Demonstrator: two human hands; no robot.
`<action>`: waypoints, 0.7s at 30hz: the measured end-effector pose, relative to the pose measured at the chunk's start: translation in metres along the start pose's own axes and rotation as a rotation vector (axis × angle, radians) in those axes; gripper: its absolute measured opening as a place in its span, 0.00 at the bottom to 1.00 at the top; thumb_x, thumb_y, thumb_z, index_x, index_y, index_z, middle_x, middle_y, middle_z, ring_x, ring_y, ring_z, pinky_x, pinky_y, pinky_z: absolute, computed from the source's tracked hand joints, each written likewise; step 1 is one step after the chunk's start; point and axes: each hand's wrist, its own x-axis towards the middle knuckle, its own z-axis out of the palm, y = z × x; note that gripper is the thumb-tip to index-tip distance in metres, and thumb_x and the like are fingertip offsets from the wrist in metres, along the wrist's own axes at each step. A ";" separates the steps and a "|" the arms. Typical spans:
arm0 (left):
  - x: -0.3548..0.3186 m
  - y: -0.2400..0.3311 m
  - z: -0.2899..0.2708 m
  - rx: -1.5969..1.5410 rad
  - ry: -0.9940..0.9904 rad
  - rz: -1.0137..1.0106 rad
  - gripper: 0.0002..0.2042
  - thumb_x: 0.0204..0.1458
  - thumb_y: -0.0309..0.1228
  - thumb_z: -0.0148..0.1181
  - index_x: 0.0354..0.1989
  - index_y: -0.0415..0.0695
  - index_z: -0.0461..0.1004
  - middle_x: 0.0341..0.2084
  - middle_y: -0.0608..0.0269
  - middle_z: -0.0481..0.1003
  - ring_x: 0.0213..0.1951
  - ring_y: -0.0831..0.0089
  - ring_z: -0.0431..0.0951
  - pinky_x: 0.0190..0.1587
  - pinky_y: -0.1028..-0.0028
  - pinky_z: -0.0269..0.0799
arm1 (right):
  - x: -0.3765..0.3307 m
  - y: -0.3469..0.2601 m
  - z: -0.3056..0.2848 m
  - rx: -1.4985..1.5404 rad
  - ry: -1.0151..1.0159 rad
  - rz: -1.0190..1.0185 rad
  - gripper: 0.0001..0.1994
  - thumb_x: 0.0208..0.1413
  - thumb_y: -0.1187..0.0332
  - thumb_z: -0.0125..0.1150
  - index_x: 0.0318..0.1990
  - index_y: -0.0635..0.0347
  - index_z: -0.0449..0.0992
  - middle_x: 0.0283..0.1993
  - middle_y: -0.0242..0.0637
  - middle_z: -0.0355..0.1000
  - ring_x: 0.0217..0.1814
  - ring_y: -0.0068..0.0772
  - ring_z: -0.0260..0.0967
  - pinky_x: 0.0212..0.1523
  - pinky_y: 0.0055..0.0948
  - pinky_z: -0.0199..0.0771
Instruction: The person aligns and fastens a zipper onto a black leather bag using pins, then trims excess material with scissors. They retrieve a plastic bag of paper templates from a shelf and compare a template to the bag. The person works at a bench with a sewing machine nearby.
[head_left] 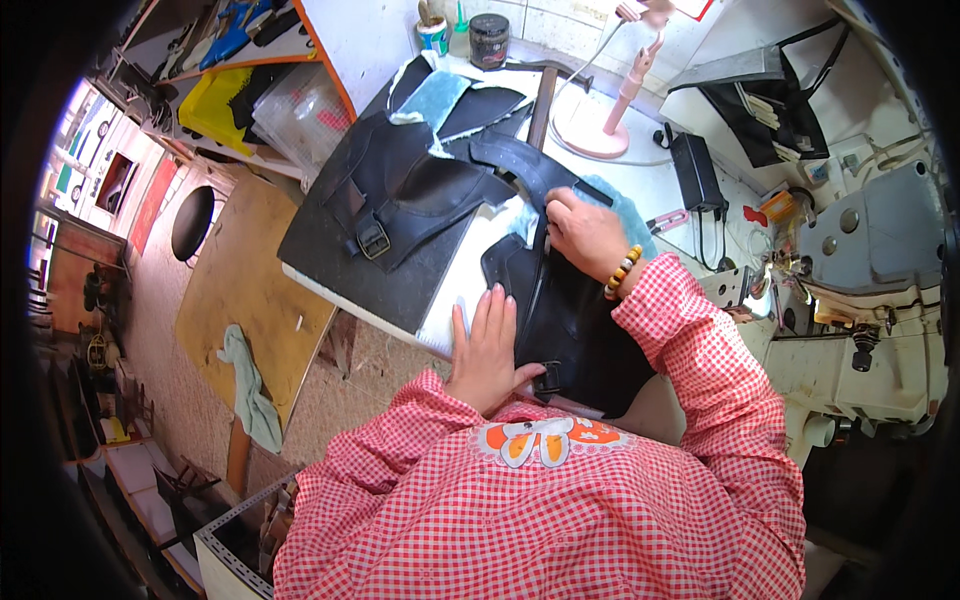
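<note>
A black leather boot upper (590,325) lies on the near right of the work surface, with pale blue fleece (632,215) showing at its far edge. My right hand (588,232) is closed at its top, thumb and fingers pinched on the leather; the fingertips are partly hidden. Flat beside the narrow dark seam, my left hand (488,340) has its fingers stretched out, touching the leather and the white board (455,285). A small buckle (546,377) sits by the left thumb. Further left lies another black leather upper (430,170) with a strap and metal buckle (373,238).
A pink stand (605,130), a black power adapter (697,170) and pink-handled snips (668,220) are at the back right. The sewing machine (870,240) stands right. A dark jar (489,40) is behind. Left are a brown board (250,290) and a pale cloth (248,385).
</note>
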 end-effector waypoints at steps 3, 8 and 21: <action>0.010 0.002 -0.014 -0.142 0.066 0.079 0.49 0.45 0.55 0.66 0.67 0.32 0.52 0.69 0.41 0.50 0.71 0.48 0.47 0.68 0.40 0.37 | -0.003 0.002 -0.003 0.145 0.004 0.053 0.06 0.52 0.69 0.59 0.34 0.57 0.69 0.36 0.40 0.68 0.33 0.50 0.72 0.31 0.44 0.72; 0.072 -0.008 -0.036 -0.531 0.396 0.099 0.32 0.47 0.30 0.65 0.62 0.37 0.60 0.64 0.44 0.60 0.66 0.47 0.57 0.68 0.56 0.52 | -0.016 -0.008 -0.013 0.283 0.108 0.079 0.07 0.51 0.74 0.62 0.36 0.60 0.71 0.47 0.40 0.73 0.40 0.48 0.74 0.38 0.37 0.76; 0.156 -0.012 -0.014 -1.337 -0.119 -0.228 0.12 0.43 0.14 0.63 0.33 0.43 0.69 0.23 0.76 0.61 0.28 0.84 0.62 0.32 0.82 0.63 | -0.032 -0.014 -0.008 0.209 0.157 0.232 0.06 0.55 0.70 0.61 0.37 0.57 0.70 0.35 0.42 0.71 0.35 0.52 0.72 0.31 0.42 0.72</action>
